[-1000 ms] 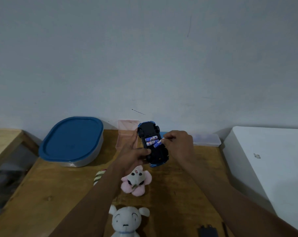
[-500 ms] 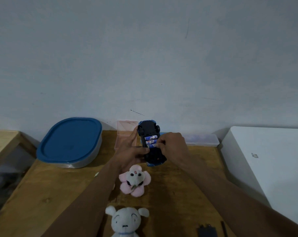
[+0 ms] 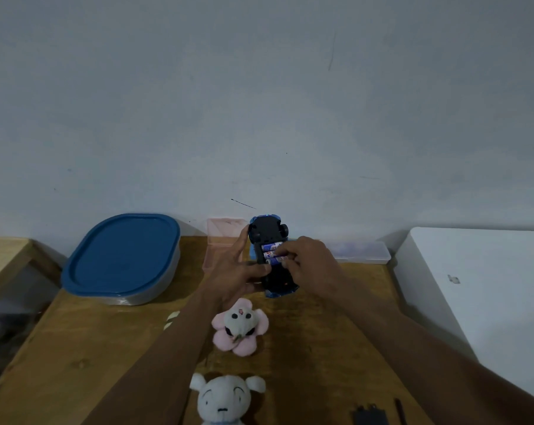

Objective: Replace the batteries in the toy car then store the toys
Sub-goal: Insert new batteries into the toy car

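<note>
The blue toy car [image 3: 267, 233] is held upside down above the wooden table [image 3: 75, 348], its black underside facing me. My left hand [image 3: 233, 271] grips the car from the left side. The battery bay is uncovered and holds blue-and-white batteries [image 3: 270, 247]. My right hand [image 3: 308, 265] has its fingertips curled onto the batteries in the bay, pressing or pinching the nearest one. A pink flower plush [image 3: 239, 326] and a white plush head [image 3: 224, 398] lie on the table below the car.
A grey tub with a blue lid [image 3: 121, 256] stands at the left. A pink open box [image 3: 222, 240] and a clear lidded case [image 3: 362, 251] sit by the wall. A white box [image 3: 480, 286] is at the right. A black piece [image 3: 369, 414] lies at the bottom edge.
My right hand's fingers moved left from the bay's right edge onto the batteries. The battery that stuck out at an angle now lies down in the bay.
</note>
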Demonstrator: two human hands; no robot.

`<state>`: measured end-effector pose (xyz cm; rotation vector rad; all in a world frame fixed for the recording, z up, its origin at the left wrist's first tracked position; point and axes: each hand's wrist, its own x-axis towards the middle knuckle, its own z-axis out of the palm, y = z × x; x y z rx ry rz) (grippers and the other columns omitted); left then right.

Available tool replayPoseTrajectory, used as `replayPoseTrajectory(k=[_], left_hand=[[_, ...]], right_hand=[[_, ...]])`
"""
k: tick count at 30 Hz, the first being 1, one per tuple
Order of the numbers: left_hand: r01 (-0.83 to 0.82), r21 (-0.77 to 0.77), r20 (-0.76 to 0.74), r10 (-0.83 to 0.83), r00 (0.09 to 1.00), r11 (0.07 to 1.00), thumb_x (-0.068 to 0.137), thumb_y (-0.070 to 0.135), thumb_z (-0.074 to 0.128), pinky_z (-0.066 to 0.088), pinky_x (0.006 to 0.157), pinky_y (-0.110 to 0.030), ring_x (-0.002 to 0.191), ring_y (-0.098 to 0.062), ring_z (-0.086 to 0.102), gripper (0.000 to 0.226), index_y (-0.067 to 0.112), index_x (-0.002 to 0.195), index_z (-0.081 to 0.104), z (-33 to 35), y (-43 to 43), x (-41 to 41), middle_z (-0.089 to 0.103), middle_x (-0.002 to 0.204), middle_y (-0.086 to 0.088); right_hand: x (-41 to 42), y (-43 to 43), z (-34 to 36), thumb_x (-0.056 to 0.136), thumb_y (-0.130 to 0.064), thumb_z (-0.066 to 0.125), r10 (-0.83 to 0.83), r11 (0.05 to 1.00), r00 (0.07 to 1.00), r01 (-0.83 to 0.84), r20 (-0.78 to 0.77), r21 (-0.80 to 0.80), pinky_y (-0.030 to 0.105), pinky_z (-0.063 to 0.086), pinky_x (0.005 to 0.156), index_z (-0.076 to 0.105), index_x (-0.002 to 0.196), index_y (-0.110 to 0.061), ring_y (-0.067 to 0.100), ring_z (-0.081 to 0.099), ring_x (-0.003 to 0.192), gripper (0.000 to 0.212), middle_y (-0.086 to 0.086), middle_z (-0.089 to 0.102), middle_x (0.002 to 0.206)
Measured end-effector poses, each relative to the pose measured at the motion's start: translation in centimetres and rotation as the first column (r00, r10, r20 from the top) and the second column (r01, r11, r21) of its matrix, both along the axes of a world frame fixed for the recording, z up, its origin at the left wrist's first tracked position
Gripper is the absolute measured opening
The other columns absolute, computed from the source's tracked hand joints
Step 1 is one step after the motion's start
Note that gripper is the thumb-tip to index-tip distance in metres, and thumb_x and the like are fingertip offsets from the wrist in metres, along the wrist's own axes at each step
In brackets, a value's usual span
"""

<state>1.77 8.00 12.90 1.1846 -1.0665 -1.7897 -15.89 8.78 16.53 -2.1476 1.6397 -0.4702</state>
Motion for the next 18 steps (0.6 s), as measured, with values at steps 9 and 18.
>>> replayPoseTrajectory(k=[9, 18], left_hand=[[0.106, 0.052, -0.028, -0.105, 0.994, 0.993, 0.077, -0.008, 0.07, 0.045, 0.094, -0.067, 0.109, -0.051, 0.06, 0.085, 0.046, 0.136, 0.043, -0.4, -0.1, 1.0, 0.062, 0.123, -0.029], [0.146, 0.128, -0.089, -0.135, 0.987, 0.981, 0.075, -0.011, 0.066, 0.04, 0.099, -0.068, 0.115, -0.052, 0.056, 0.093, 0.039, 0.147, 0.033, -1.0, 0.2, 0.8, 0.057, 0.129, -0.029]], right_hand=[[-0.4, -0.1, 0.5, 0.093, -0.016, 0.057, 0.214, 0.976, 0.977, -0.212, -0.027, 0.049, 0.035, 0.047, 0.078, 0.067, 0.115, -0.023, 0.022, 0.051, 0.091, 0.025, 0.003, 0.048, 0.099], [-0.8, -0.2, 1.4, 0.087, -0.019, 0.063, 0.294, 0.937, 0.956, -0.287, -0.006, 0.198, 0.033, 0.046, 0.081, 0.061, 0.107, -0.024, 0.018, 0.05, 0.091, 0.021, 0.006, 0.048, 0.106]])
